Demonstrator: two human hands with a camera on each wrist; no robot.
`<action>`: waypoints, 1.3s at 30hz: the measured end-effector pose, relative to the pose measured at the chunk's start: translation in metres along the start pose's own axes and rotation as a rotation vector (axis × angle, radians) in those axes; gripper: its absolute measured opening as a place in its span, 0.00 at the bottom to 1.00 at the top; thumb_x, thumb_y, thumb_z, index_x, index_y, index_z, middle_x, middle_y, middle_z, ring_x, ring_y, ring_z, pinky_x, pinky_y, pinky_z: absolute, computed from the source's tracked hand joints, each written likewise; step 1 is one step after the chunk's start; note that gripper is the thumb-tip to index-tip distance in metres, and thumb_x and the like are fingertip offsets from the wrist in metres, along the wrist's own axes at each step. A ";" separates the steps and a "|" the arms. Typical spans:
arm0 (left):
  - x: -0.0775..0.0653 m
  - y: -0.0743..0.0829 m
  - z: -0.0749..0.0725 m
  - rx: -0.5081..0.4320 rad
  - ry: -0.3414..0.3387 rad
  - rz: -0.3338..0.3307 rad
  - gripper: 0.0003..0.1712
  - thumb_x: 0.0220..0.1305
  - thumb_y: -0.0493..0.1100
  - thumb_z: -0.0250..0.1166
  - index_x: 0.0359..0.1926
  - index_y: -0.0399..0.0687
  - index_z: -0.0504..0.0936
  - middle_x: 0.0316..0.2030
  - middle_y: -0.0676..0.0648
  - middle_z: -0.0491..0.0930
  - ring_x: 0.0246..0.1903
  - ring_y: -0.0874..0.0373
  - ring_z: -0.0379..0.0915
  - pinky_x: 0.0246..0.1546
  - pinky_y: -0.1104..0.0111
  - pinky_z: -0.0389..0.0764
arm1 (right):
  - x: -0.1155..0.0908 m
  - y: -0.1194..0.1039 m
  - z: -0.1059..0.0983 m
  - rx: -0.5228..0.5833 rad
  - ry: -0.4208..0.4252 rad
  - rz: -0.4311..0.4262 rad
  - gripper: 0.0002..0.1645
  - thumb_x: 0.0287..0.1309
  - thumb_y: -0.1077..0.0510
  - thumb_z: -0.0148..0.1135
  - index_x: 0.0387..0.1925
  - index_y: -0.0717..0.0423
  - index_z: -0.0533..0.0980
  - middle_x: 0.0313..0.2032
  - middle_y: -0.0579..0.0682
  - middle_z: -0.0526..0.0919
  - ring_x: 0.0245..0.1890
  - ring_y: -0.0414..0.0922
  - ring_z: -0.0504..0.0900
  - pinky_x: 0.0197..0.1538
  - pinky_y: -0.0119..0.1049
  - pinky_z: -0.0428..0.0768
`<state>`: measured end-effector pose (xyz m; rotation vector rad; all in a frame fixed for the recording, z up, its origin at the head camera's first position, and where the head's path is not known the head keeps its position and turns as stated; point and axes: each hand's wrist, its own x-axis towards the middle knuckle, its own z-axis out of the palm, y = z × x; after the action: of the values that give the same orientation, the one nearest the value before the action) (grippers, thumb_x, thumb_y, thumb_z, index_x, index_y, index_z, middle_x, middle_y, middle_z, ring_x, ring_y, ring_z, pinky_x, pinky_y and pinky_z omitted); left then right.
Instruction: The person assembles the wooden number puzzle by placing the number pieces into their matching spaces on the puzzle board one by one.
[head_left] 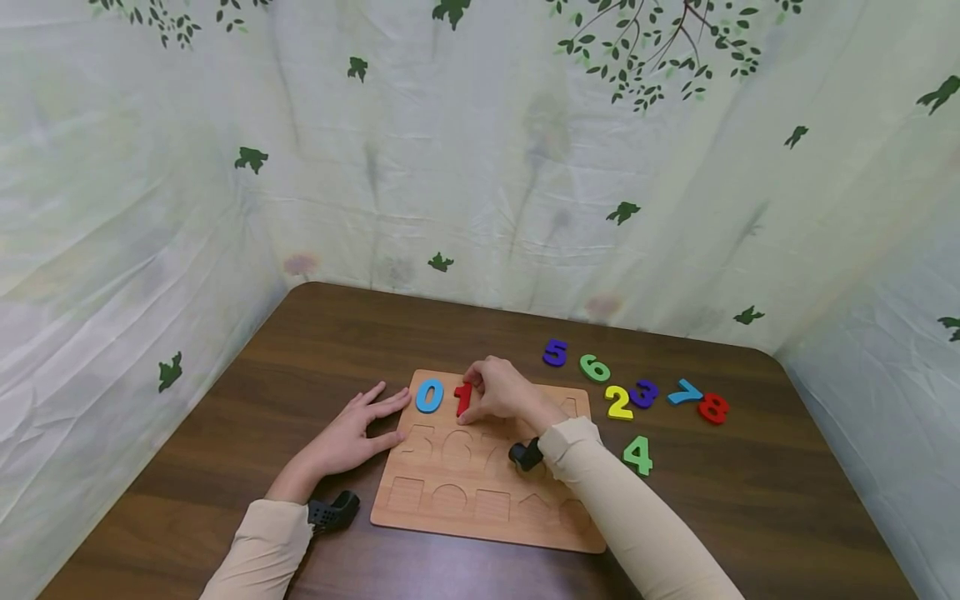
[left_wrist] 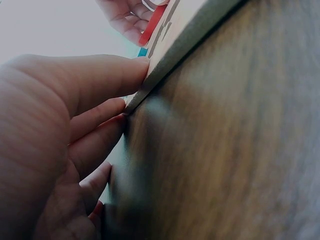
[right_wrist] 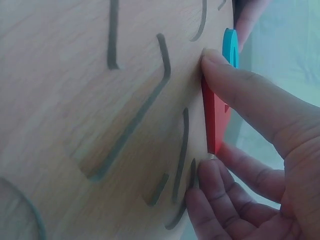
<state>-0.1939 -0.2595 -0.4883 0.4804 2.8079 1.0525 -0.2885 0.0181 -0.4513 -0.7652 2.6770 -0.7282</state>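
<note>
A wooden puzzle board (head_left: 480, 479) with shaped recesses lies on the table. My right hand (head_left: 506, 396) pinches a red number 1 (head_left: 464, 402) between thumb and fingers at the top row. In the right wrist view, the thumb is at one end of the red 1 and the fingers at the other, close over the board. Beside it, a blue number 0 (head_left: 420, 397) sits at the board's upper left corner. My left hand (head_left: 348, 437) has its fingers spread, with fingertips at the board's left edge.
Right of the board lie a purple 5 (head_left: 555, 353), green 6 (head_left: 587, 372), yellow 2 (head_left: 618, 412), purple 3 (head_left: 651, 392), blue 7 (head_left: 685, 395), red 8 (head_left: 713, 401) and green 4 (head_left: 640, 452). A leaf-patterned curtain (head_left: 480, 192) hangs behind the brown table (head_left: 750, 500).
</note>
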 end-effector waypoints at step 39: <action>-0.001 -0.002 0.002 -0.003 0.014 0.018 0.38 0.73 0.49 0.71 0.79 0.46 0.72 0.79 0.40 0.69 0.84 0.29 0.45 0.80 0.27 0.45 | -0.013 0.014 -0.019 0.057 -0.027 -0.021 0.33 0.53 0.51 0.86 0.60 0.52 0.84 0.50 0.51 0.88 0.47 0.46 0.84 0.56 0.42 0.87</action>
<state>-0.1934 -0.2596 -0.4915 0.5006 2.8193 1.0671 -0.2906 0.0435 -0.4412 -0.7836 2.6160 -0.7901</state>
